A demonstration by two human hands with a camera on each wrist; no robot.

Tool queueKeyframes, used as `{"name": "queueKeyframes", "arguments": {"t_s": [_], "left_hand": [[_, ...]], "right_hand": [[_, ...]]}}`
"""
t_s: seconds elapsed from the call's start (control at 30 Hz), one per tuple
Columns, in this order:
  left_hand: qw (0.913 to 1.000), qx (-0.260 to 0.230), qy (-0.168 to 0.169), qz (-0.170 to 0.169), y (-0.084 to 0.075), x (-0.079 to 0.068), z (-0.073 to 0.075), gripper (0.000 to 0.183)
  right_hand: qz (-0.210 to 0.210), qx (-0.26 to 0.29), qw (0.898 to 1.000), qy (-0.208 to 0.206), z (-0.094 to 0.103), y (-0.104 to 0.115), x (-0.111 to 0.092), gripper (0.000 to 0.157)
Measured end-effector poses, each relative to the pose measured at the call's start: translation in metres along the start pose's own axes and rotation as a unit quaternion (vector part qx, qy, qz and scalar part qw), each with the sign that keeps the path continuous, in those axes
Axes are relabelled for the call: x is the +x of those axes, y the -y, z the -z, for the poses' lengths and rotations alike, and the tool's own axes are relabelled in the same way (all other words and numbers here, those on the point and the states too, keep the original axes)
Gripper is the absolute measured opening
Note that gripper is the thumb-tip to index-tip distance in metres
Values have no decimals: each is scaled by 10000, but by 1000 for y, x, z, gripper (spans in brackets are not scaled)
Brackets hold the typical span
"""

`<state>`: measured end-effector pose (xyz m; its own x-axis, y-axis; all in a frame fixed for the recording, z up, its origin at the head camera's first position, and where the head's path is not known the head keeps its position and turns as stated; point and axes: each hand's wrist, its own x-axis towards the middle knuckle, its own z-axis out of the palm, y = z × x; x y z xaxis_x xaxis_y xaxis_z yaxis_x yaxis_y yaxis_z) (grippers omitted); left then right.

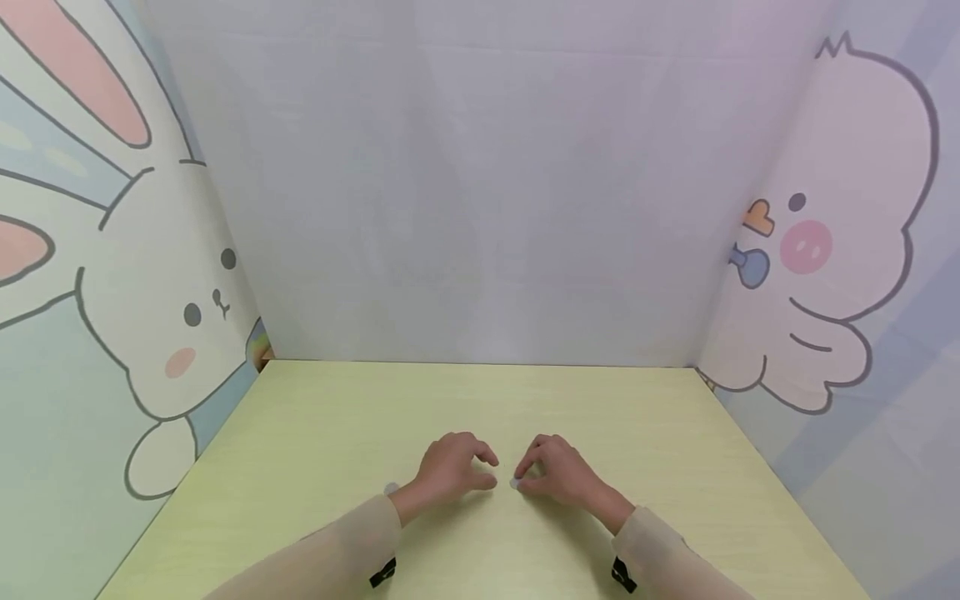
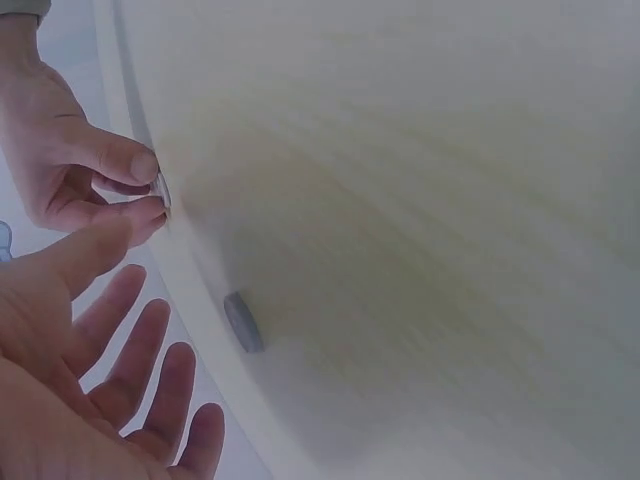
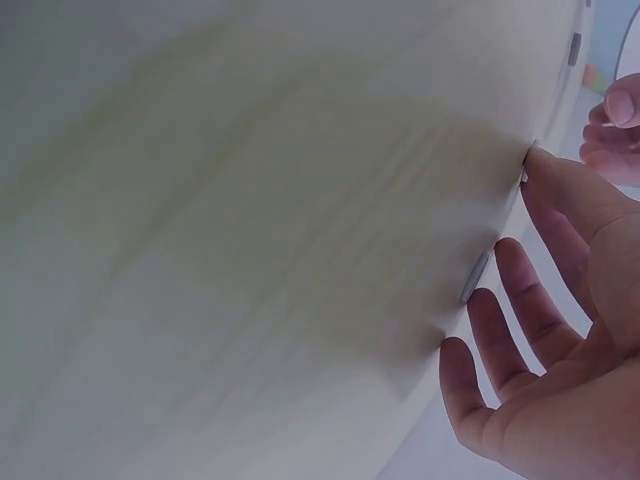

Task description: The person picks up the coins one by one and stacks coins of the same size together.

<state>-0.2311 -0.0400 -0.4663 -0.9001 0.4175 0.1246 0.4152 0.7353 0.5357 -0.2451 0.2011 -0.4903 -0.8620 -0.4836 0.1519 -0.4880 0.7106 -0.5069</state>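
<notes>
My right hand [image 1: 562,473] pinches a small pale grey disc [image 1: 514,483] between thumb and fingertips, close against the table. In the left wrist view this disc [image 2: 162,190] appears thin and edge-on between the fingers. Facing it from the left, my left hand [image 1: 453,467] holds nothing, its thumb and fingers spread apart. Another flat round disc [image 1: 391,488] lies on the table beside the left wrist. A dark grey disc [image 2: 243,322] shows on the table in the left wrist view. Near the right hand's other fingertips lies one more grey disc [image 3: 475,278], hidden from the head view.
The pale yellow table [image 1: 480,400] ends at a plain white cloth backdrop [image 1: 480,200]. Side cloths carry a printed rabbit [image 1: 150,333] on the left and a printed chick [image 1: 847,192] on the right.
</notes>
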Motion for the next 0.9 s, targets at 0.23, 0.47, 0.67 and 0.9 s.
{"name": "queueKeyframes", "arguments": {"t_s": [0.23, 0.47, 0.67, 0.9], "left_hand": [[9998, 120, 98, 88, -12, 10, -12, 16], [9998, 182, 70, 77, -12, 13, -22, 13], [9994, 324, 6, -93, -11, 12, -23, 14], [9990, 380, -123, -207, -5, 16, -33, 11]], "right_hand": [[-46, -20, 9999, -100, 0, 1, 0, 8], [-96, 15, 9999, -109, 0, 1, 0, 8], [-131, 95, 9998, -84, -1, 1, 1, 8], [-160, 47, 9998, -103, -1, 1, -1, 10]]}}
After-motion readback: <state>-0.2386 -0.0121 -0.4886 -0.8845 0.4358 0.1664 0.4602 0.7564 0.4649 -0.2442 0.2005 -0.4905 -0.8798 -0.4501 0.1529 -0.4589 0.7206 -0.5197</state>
